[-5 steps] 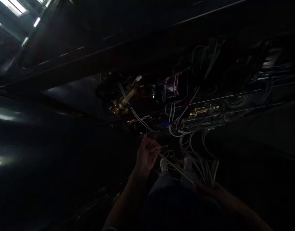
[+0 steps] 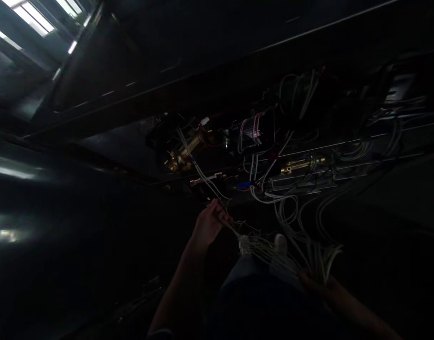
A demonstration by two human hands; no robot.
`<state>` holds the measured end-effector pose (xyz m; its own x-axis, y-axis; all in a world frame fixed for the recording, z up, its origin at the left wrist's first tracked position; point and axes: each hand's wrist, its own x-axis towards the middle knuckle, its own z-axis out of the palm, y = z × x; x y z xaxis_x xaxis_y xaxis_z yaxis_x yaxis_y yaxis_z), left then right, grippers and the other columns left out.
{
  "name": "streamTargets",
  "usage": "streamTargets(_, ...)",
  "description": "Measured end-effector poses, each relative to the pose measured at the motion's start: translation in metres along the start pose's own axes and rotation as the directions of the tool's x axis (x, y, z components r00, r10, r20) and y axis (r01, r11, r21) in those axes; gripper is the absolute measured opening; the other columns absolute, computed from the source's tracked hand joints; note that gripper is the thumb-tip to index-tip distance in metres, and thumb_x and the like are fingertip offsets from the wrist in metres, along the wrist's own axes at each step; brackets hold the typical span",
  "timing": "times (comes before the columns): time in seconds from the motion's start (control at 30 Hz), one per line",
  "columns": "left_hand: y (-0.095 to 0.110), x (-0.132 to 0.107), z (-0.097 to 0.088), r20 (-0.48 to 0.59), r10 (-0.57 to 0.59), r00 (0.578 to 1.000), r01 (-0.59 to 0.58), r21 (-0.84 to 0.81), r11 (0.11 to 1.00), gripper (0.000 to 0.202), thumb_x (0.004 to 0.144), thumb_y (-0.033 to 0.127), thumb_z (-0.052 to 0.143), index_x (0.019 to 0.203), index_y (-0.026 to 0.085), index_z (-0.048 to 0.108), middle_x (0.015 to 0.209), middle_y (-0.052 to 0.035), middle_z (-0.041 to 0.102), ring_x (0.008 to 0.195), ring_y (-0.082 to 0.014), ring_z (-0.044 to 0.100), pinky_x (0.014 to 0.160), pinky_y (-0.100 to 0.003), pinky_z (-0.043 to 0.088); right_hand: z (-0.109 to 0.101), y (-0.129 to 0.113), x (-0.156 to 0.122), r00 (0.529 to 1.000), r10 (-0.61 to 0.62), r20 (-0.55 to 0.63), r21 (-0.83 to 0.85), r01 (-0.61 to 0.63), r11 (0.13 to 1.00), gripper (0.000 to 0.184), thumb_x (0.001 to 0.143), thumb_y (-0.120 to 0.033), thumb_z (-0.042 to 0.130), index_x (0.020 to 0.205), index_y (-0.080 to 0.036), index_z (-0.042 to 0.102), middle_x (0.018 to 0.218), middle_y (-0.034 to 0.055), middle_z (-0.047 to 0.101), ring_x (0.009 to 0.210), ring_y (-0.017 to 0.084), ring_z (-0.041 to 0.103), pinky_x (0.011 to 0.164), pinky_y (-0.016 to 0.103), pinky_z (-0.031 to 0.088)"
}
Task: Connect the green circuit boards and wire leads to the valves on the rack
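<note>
My left hand (image 2: 210, 221) is closed, thumb and fingers pinching the ends of thin pale wires just below the open machine housing. From there the wires (image 2: 264, 248) run down to the right. My right hand (image 2: 316, 279), dim and partly hidden, is wrapped round the thick part of this wire bundle (image 2: 319, 259), which fans out above it. Looped pale wires (image 2: 288, 212) lead from the bundle up into the housing. Near my left fingertips hang two more pale wires (image 2: 203, 175) from the machine. The scene is very dark.
Inside the housing are brass fittings (image 2: 183, 153), a part wrapped with red and white wires (image 2: 252, 130), a blue connector (image 2: 244, 184) and another brass fitting (image 2: 297, 164). A long dark panel edge (image 2: 273, 45) crosses above. My shoes (image 2: 280, 243) stand beneath the wires.
My left hand has moved slightly left, still pinching wires. My right hand has shifted a little right and down with the bundle, and the wires between the hands are more spread out.
</note>
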<state>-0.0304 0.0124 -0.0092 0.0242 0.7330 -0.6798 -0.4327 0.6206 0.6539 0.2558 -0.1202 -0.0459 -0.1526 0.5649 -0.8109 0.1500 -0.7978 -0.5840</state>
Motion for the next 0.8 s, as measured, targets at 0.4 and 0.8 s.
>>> streamTargets(0.4, 0.029, 0.038, 0.005, -0.027, 0.518, 0.855, -0.039, 0.993, 0.115, 0.047, 0.075, 0.050, 0.062, 0.108, 0.018, 0.061, 0.084, -0.0068, 0.068, 0.084, -0.0238, 0.064, 0.077, -0.034, 0.046, 0.005, -0.004, -0.008, 0.983, 0.042, 0.179, -0.064, -0.031, 0.997, 0.056, 0.054, -0.067, 0.069, 0.083, -0.020, 0.064, 0.073, 0.0035, 0.057, 0.071, 0.020, 0.052, 0.069, 0.032, 0.048)
streamTargets(0.8, 0.048, -0.019, 0.031, 0.102, 0.262, 0.960, -0.279, 0.240, 0.930, 0.030, 0.082, 0.045, 0.055, 0.073, 0.017, 0.048, 0.060, -0.0026, 0.065, 0.062, -0.0202, 0.067, 0.057, -0.030, 0.053, 0.000, 0.007, 0.027, 0.987, -0.152, -0.060, 0.359, 0.164, 0.919, 0.047, 0.066, -0.063, 0.067, 0.061, -0.017, 0.058, 0.061, 0.0034, 0.057, 0.054, 0.013, 0.048, 0.050, 0.026, 0.042)
